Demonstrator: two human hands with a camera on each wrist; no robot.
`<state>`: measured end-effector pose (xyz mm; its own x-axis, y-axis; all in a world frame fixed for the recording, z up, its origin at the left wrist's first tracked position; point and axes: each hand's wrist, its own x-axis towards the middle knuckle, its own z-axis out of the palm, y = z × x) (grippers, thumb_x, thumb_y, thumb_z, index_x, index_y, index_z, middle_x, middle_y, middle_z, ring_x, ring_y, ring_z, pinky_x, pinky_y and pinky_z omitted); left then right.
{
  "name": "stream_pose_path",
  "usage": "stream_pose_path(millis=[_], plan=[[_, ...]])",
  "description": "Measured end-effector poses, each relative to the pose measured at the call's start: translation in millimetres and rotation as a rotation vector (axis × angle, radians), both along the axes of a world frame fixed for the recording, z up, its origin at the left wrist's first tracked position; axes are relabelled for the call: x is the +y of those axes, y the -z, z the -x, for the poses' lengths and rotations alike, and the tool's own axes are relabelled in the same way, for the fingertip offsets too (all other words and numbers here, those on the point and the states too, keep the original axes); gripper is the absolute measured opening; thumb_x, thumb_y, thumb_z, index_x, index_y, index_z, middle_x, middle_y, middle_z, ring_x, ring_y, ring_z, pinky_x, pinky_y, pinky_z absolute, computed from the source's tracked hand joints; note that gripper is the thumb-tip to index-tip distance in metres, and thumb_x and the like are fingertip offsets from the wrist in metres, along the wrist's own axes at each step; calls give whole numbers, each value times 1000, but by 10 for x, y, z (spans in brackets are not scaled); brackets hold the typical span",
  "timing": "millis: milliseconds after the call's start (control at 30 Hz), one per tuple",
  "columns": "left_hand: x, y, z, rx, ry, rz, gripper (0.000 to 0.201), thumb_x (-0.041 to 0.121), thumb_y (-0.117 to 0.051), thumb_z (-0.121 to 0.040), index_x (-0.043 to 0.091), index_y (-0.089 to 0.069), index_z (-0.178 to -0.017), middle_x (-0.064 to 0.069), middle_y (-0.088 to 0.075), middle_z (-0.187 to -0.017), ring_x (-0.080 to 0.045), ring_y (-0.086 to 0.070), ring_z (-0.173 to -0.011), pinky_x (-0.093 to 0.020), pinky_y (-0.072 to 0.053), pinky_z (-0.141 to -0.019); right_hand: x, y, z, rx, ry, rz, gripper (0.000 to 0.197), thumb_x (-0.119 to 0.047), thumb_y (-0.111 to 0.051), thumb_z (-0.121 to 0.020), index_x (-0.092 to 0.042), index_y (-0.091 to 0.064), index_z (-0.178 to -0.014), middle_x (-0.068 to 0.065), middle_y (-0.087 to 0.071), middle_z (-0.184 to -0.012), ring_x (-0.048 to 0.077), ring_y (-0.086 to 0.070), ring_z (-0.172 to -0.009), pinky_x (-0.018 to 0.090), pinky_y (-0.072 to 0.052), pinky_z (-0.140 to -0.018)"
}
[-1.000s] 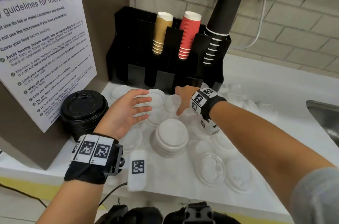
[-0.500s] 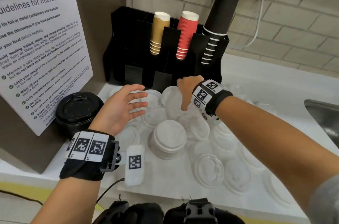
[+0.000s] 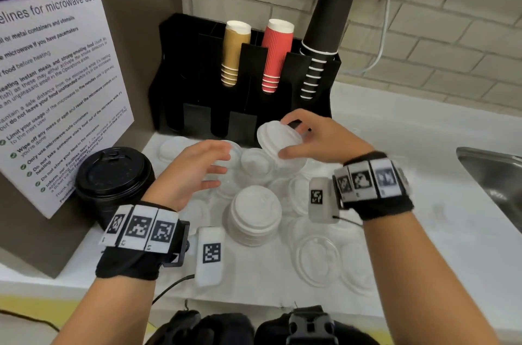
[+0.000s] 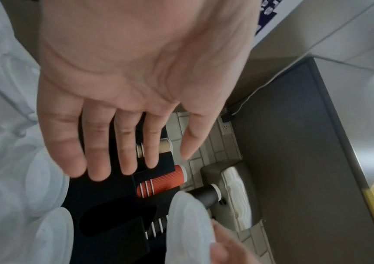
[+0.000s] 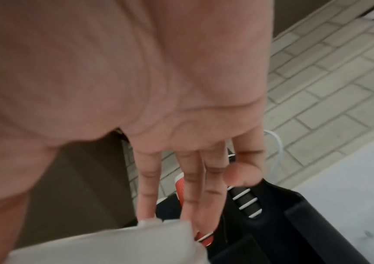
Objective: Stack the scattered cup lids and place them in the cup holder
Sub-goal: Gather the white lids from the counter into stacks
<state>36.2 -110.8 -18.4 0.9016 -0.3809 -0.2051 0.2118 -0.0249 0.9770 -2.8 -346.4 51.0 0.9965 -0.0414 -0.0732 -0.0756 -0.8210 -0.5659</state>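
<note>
You're at a white counter (image 3: 423, 175) w/ brick wall behind; poster (image 3: 56, 76) reads "microwave use". Your right hand (image 3: 319, 138) pinches a white lid (image 3: 278, 137) in front of the cup holder (image 3: 243, 107); left hand (image 3: 195, 172) spread, empty, above scattered lids (image 3: 319, 257).

Head view looks down; wrist views close along palms; all share cup holder (image 3: 243, 107).
</note>
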Motion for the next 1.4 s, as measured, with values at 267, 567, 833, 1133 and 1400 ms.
stream_pose_path(millis=[267,567,833,1133,1400], plan=[[-114,74,121,-35,118,-198,18,35,-58,-95,28,-65,-111,5,-64,-110,-17,-62,-99,-27,-53,-73,339,500,595,-24,14,-68,55,-38,-80,-69,-36,-56,-118,-6,-55,-115,10,-52,-100,25,-46,-86],[-115,216,266,-103,214,-243,33,18,-68,-89,34,-62,-118,4,-62,-110,-11,-61,-104,-33,-55,-85,667,722,734,18,81,201,57,-51,-72,-71,-41,-49,-123,-6,-49,-110,16,-56,-94,30,-47,-80],[-124,318,254,-135,223,-243,37,2,-64,-88,27,-63,-115,12,-61,-104,-8,-63,-91,-26,-58,-71,739,842,777,-27,92,127,55,-40,-76,-74,-34,-55,-124,-1,-49,-117,17,-53,-105,27,-44,-91],[-118,375,162,-191,228,-328,33,4,-68,-86,25,-67,-111,6,-64,-102,-17,-64,-98,-39,-58,-85,21,540,1043,-108,375,-74,22,-23,-62,-91,-25,-65,-113,-5,-64,-107,3,-60,-83,4,-42,-63],[-118,416,86,-181,241,-297,27,2,-68,-87,26,-69,-99,2,-67,-96,-18,-68,-86,-34,-59,-75,78,649,1286,377,327,166,61,-50,-86,-56,-34,-53,-105,-13,-51,-103,2,-52,-86,18,-36,-62]])
